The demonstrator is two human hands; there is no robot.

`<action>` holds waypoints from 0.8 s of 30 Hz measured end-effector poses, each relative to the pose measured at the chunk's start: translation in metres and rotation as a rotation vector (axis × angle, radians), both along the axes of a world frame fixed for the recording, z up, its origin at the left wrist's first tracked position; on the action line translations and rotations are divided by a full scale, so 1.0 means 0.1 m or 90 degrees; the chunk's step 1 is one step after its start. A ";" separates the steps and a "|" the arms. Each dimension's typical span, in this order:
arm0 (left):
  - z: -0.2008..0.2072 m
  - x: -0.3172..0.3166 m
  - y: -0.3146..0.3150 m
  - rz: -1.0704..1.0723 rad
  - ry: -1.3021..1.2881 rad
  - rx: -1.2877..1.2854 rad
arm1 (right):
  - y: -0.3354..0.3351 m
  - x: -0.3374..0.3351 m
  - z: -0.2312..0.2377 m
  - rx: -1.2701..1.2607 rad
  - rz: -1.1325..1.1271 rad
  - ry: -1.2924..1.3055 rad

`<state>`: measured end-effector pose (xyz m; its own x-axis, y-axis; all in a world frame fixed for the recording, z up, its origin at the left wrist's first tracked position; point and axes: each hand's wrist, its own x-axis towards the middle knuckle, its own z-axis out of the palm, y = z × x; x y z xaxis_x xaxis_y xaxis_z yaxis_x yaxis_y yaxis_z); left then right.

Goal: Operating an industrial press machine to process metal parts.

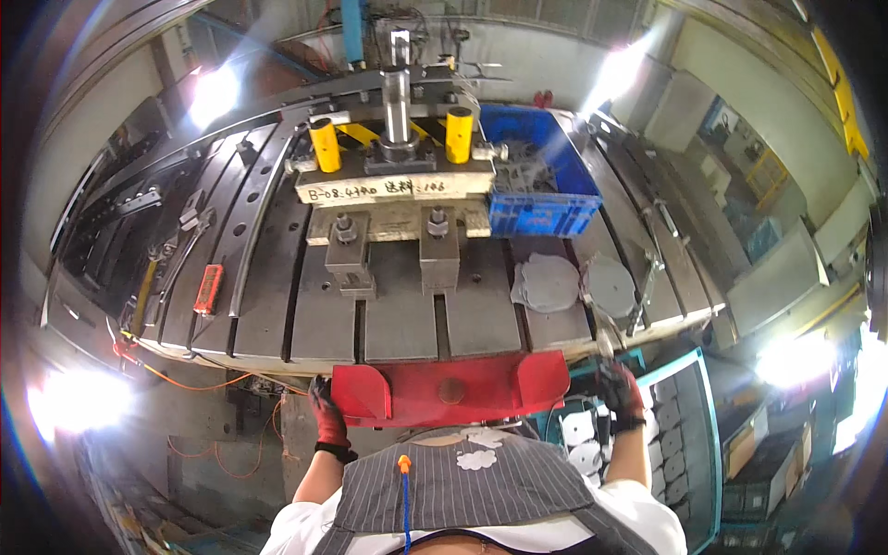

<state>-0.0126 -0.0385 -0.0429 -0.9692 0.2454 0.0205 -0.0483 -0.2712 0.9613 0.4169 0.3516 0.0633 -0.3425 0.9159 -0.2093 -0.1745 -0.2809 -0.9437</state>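
Observation:
My left hand [330, 413], in a red and black glove, lies against the left end of a red metal panel [481, 392]. Its fingers look stretched along that end, partly out of sight. Beyond the right end of the panel, my gloved right hand [621, 392] is closed on a slim, pale metal tool [605, 339] that points at the table edge; its exact kind is unclear. Close to its tip lie two flat, roundish grey metal plates, one on the left [549, 283] and one on the right [610, 286].
A press die [398, 188] with yellow posts stands clamped on the slotted metal table [259, 335]. Right of it sits a blue crate [544, 215] with metal pieces. Wrenches [185, 242] and an orange box [209, 289] lie left. A teal-framed bin [708, 416] holds several plates.

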 end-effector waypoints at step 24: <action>-0.22 -0.16 -0.02 -0.411 -0.080 -0.349 | 0.68 -0.16 -2.35 0.780 0.877 -0.800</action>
